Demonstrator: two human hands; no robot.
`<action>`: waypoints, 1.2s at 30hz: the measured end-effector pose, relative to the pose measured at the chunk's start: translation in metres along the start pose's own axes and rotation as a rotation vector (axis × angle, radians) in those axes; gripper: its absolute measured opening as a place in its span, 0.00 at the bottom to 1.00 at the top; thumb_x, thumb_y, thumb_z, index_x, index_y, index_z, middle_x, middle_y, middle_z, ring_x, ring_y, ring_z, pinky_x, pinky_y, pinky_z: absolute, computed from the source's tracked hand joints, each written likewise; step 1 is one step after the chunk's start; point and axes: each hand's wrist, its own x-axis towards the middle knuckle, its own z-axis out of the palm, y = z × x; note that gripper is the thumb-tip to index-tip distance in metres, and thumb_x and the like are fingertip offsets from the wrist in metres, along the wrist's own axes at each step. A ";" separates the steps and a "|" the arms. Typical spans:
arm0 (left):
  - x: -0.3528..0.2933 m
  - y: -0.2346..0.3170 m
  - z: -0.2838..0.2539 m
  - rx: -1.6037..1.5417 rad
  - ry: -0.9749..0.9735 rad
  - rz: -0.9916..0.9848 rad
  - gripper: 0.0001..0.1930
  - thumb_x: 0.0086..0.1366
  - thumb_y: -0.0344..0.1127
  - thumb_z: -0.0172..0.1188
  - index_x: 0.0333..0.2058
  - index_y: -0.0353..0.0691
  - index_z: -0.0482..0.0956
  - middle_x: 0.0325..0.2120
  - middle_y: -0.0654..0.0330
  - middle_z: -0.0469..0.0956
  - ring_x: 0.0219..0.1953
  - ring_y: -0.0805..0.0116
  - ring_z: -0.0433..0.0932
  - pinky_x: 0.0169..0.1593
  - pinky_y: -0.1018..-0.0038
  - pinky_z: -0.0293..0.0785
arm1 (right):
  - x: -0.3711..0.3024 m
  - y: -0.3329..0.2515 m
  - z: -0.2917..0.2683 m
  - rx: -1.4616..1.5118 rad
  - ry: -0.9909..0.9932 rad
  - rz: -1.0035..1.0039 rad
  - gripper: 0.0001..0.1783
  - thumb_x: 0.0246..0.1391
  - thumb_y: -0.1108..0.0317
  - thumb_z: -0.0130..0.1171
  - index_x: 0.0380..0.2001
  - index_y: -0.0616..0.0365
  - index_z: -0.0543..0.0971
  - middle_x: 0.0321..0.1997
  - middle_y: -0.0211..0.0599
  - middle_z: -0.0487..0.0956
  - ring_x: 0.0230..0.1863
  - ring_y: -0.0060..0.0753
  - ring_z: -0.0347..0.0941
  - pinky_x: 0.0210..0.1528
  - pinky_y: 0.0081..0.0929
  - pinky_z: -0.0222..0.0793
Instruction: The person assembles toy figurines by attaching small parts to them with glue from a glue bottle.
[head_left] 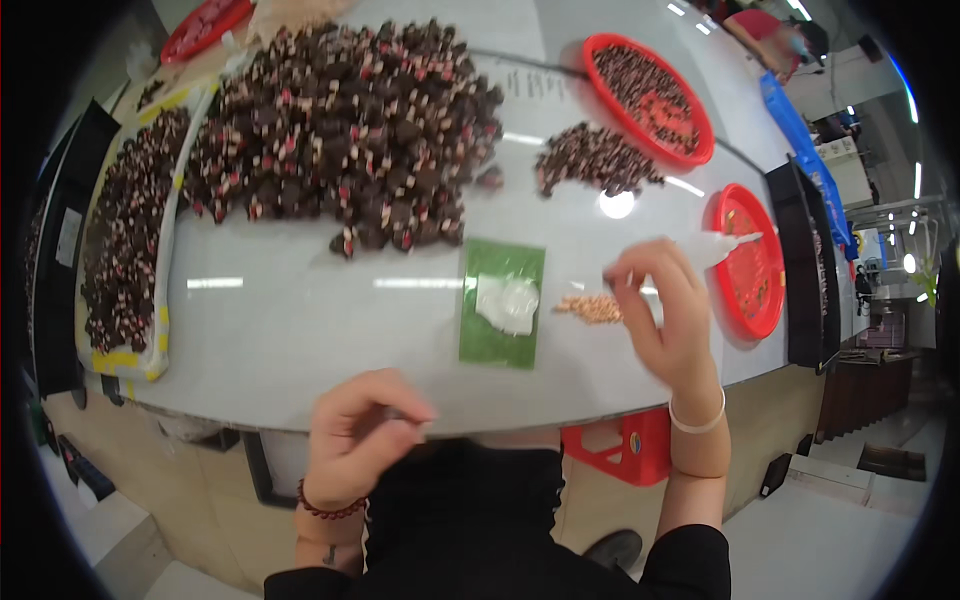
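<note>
From the head camera, my right hand (672, 318) is over the right half of the tabletop (300, 330), thumb and fingertips pinching a small dark piece (609, 274). Just beside it lies a little pile of pale bits (592, 309). My left hand (352, 435) is at the near edge, fingers curled toward the thumb; something dark shows there, but I cannot tell whether I grip it. Between my hands, back from the near edge, a green sheet (485, 345) carries a white blob (508, 304). A large heap of dark pieces (350, 120) covers the far left part. Toward the right edge, a red tray (775, 275) stands near a white bottle (702, 248).
</note>
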 end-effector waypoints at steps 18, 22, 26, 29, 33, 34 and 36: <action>0.006 -0.022 0.038 0.102 -0.295 -0.085 0.05 0.62 0.30 0.56 0.32 0.35 0.77 0.24 0.63 0.73 0.21 0.79 0.67 0.25 0.82 0.61 | -0.057 -0.060 0.040 0.186 0.101 -0.232 0.16 0.29 0.76 0.69 0.29 0.62 0.80 0.27 0.32 0.76 0.28 0.31 0.73 0.29 0.24 0.67; 0.004 -0.023 0.037 -0.114 -0.274 -0.201 0.07 0.64 0.31 0.54 0.34 0.32 0.76 0.26 0.63 0.75 0.25 0.80 0.69 0.29 0.83 0.64 | -0.051 -0.059 0.040 0.214 0.038 -0.165 0.14 0.30 0.77 0.68 0.28 0.61 0.80 0.28 0.33 0.76 0.27 0.32 0.73 0.29 0.24 0.67; 0.004 -0.023 0.036 -0.305 -0.255 -0.274 0.09 0.66 0.32 0.51 0.36 0.31 0.75 0.30 0.62 0.75 0.28 0.80 0.70 0.33 0.83 0.67 | -0.043 -0.060 0.037 0.355 -0.069 -0.036 0.13 0.32 0.80 0.66 0.28 0.61 0.80 0.28 0.36 0.76 0.27 0.34 0.72 0.29 0.25 0.67; 0.005 -0.021 0.029 -0.407 -0.297 -0.368 0.10 0.67 0.33 0.48 0.38 0.31 0.74 0.32 0.61 0.75 0.28 0.80 0.69 0.35 0.83 0.67 | -0.035 -0.057 0.034 0.426 -0.025 0.003 0.13 0.33 0.82 0.65 0.28 0.61 0.79 0.27 0.36 0.77 0.27 0.33 0.72 0.30 0.25 0.67; 0.008 -0.016 0.032 -0.503 -0.294 -0.347 0.12 0.68 0.33 0.45 0.41 0.31 0.73 0.33 0.60 0.74 0.27 0.80 0.68 0.35 0.83 0.67 | -0.025 -0.037 0.036 0.387 0.166 0.016 0.10 0.36 0.82 0.63 0.27 0.62 0.79 0.26 0.34 0.77 0.27 0.30 0.72 0.30 0.23 0.66; 0.008 -0.011 0.036 -0.457 -0.217 -0.367 0.14 0.66 0.38 0.48 0.38 0.31 0.73 0.29 0.57 0.74 0.23 0.77 0.69 0.27 0.83 0.62 | -0.022 -0.031 0.039 0.326 0.220 0.043 0.09 0.37 0.82 0.62 0.27 0.62 0.78 0.26 0.33 0.77 0.27 0.27 0.71 0.29 0.22 0.65; 0.007 -0.009 0.037 -0.413 -0.139 -0.385 0.17 0.65 0.44 0.52 0.35 0.31 0.73 0.24 0.53 0.73 0.18 0.75 0.69 0.19 0.83 0.58 | -0.018 -0.019 0.044 0.265 0.271 0.068 0.08 0.39 0.82 0.61 0.26 0.62 0.78 0.26 0.32 0.77 0.27 0.24 0.70 0.29 0.20 0.64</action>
